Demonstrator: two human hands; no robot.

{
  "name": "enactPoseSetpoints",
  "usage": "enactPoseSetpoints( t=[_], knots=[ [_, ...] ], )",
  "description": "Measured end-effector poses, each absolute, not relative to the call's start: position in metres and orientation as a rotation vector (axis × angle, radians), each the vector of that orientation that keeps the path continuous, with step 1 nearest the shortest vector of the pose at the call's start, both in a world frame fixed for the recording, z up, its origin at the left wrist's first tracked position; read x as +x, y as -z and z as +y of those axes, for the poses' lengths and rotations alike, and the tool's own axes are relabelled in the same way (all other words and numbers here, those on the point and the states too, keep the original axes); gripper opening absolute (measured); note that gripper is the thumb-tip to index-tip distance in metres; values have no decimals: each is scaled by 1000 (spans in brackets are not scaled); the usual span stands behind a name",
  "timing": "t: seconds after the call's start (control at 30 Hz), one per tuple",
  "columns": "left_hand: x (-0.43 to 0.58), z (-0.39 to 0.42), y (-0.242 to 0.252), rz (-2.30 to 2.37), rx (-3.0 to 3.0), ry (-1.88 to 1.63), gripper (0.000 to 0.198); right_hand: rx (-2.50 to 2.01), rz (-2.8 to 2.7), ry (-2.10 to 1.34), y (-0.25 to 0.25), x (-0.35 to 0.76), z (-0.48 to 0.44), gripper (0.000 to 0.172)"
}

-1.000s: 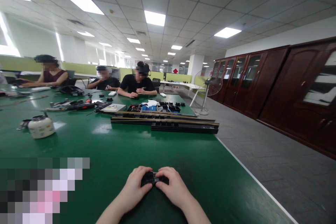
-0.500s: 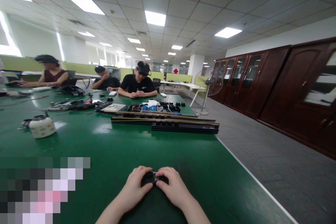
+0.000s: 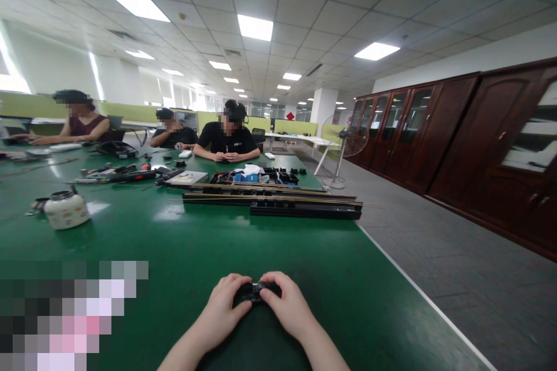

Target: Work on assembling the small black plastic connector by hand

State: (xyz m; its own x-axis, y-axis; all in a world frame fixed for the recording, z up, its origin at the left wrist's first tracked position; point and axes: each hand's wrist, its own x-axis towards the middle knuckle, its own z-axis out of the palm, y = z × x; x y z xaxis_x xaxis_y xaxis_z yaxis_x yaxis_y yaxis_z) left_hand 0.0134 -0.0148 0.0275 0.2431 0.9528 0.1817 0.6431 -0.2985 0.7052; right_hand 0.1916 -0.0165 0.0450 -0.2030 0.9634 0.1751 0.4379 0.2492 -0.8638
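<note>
Left grip (image 3: 223, 301) and right grip (image 3: 286, 306) both pinching one small black part (image 3: 253, 292), fingers curled in, fingertips pressed onto it from either side; part sits between the two grips, low over the green surface (image 3: 331, 266), near the person's edge; cannot tell if it touches the surface or is lifted just clear.

Long axis of the part runs left-right, grip to grip, roughly parallel to the near edge; both ends are covered by fingers, so which end points which way: cannot tell; only the dark middle strip shows.

Ahead of the grips, well apart: stack of long black rails (image 3: 278, 206), long axis also left-right, lying flat; forward-left of the left grip: white jar (image 3: 66, 211), upright; further ahead past the rails: three seated people, the middle one (image 3: 227, 139) with hands together on the surface; forward-right of the right grip, off the surface: floor fan (image 3: 350, 145) and dark wooden cabinets (image 3: 456, 133).

Versus half a second ago: same two-sided pinch, same part orientation; both grips sit a touch higher in frame; right fingertips reach slightly further across the top of the part; jar and rails unmoved.
</note>
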Motion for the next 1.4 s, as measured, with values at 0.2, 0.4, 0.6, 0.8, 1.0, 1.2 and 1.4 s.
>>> enactPoseSetpoints(
  t=[0.2, 0.4, 0.6, 0.8, 1.0, 1.2, 1.4],
  knots=[
    [14, -15, -27, 1463, 2036, -828, 34, -1260, -1614, -986, -41, 194, -11, 21],
    [15, -15, -30, 1474, 2002, -831, 38, -1136, -1387, -1117, -34, 195, -4, 29],
    [16, -17, -33, 1485, 2012, -804, 33, -1123, -1170, -1149, -38, 196, -1, 44],
    [16, -18, -33, 1480, 2006, -796, 34, -1141, -1028, -1184, -34, 201, 2, 50],
    [16, -16, -29, 1486, 1997, -801, 38, -1095, -840, -1281, -35, 205, 1, 51],
    [16, -17, -33, 1484, 2004, -791, 36, -994, -588, -1334, -42, 206, -1, 46],
    [16, -16, -31, 1466, 1999, -822, 36, -917, -506, -1374, -44, 208, -1, 40]
  ],
)
